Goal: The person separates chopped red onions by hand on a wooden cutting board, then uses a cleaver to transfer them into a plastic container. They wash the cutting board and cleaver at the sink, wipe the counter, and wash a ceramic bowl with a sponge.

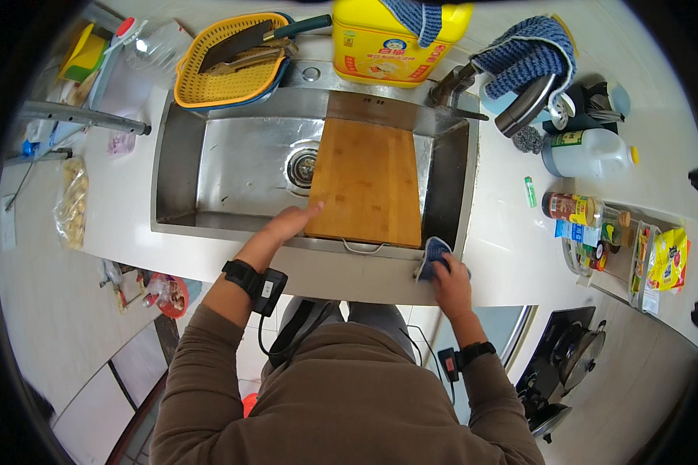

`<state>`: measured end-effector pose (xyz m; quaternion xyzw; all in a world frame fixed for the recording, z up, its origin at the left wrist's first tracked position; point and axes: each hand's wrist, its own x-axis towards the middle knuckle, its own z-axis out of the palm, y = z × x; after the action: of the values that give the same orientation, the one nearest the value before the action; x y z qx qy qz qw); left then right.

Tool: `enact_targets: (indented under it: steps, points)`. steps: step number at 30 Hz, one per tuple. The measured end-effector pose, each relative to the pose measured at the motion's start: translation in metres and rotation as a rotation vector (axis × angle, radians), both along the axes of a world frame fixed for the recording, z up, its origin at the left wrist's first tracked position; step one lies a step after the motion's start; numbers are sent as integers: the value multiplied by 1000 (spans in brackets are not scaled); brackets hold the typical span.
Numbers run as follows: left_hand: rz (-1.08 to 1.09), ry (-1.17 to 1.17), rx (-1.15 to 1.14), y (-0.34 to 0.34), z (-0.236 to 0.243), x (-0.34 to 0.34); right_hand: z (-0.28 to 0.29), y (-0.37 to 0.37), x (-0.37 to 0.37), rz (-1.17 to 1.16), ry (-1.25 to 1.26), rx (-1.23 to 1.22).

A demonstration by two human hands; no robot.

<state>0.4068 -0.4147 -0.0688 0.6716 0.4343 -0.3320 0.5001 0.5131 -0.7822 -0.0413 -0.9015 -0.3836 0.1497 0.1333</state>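
A wooden cutting board (368, 174) lies across the right half of the steel sink (244, 105), a wire handle at its near edge. My left hand (288, 222) is at the board's near left edge, with a fingertip or thumb over the top surface; its other fingers are hidden, and it appears to grip the edge. In my right hand (451, 283) is a folded blue cloth (434, 252), closed in the fingers just off the board's near right corner, by the sink's front rim.
Behind the sink stand a yellow basket (190, 81) holding a cleaver (236, 45), a large yellow jug (399, 46), and a faucet (523, 108) draped with a blue knitted cloth (529, 58). To the right are a white bottle (593, 153), a jar (570, 207) and a condiment rack (640, 267).
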Motion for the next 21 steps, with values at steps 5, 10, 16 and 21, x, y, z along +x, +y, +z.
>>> enact_targets:
  steps: [5, 10, 16, 21]
  points:
    - [227, -198, -153, -4, 22, -7, 9, 15, 31, -622, 479, 284]
    - [867, -772, -564, -42, 58, 0, 37, 78, 43, -551, 392, 572]
    - [1063, -873, -576, -115, 58, 44, 27, 103, 60, -384, 262, 542]
    - [1254, -854, -572, -121, 46, 54, 35, 96, 66, -266, 453, 445]
